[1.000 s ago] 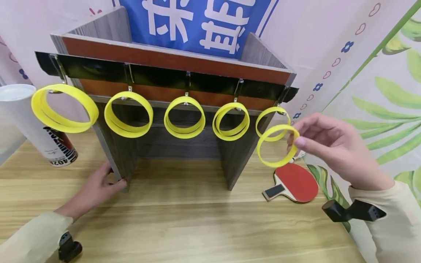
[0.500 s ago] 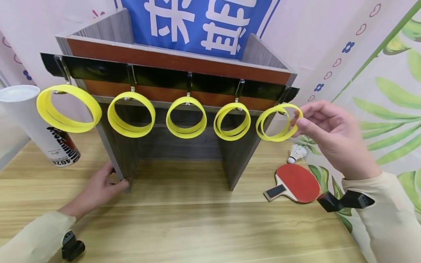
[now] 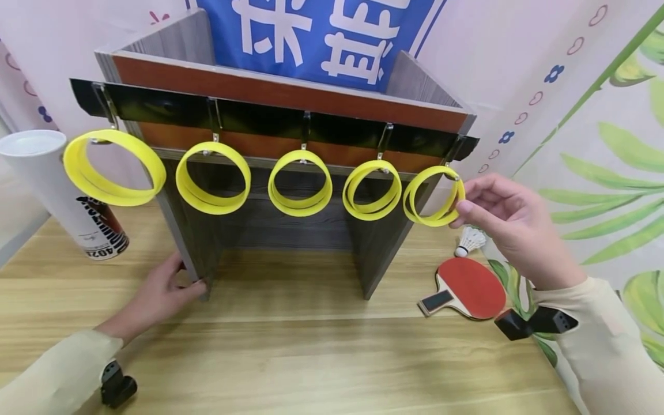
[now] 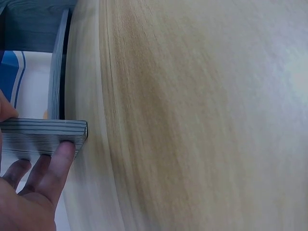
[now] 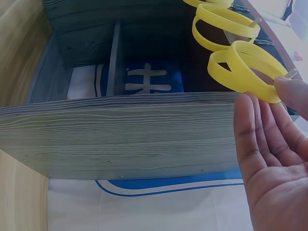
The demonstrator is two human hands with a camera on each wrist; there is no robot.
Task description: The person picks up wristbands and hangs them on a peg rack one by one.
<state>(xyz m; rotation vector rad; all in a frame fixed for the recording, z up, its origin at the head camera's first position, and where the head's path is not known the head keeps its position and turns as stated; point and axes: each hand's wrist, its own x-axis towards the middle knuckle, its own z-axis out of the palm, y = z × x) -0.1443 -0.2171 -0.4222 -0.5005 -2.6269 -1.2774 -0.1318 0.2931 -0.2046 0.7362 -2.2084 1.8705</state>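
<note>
A grey wooden shelf (image 3: 290, 86) stands on the table, with a black strip (image 3: 259, 120) of hooks across its front. Yellow rings hang from the hooks. My right hand (image 3: 524, 236) pinches a yellow ring (image 5: 257, 85) between thumb and fingertips at the rightmost hook. In the right wrist view, the metal hook tip (image 5: 291, 73) pokes through this ring, and another ring sits behind it. My left hand (image 3: 158, 294) grips the shelf's left side panel (image 4: 48, 127) low down, the thumb on one face and the fingers on the other.
Right of the shelf a red table tennis bat (image 3: 474, 288) lies on the table (image 3: 290, 357), with a shuttlecock (image 3: 470, 240) behind it. A white tube (image 3: 62, 184) stands at the left. A patterned cloth (image 3: 519, 75) covers the wall behind.
My right hand has brought the yellow ring up and left, from below the rightmost hook onto it, beside the ring hanging there. The left hand keeps its grip on the panel.
</note>
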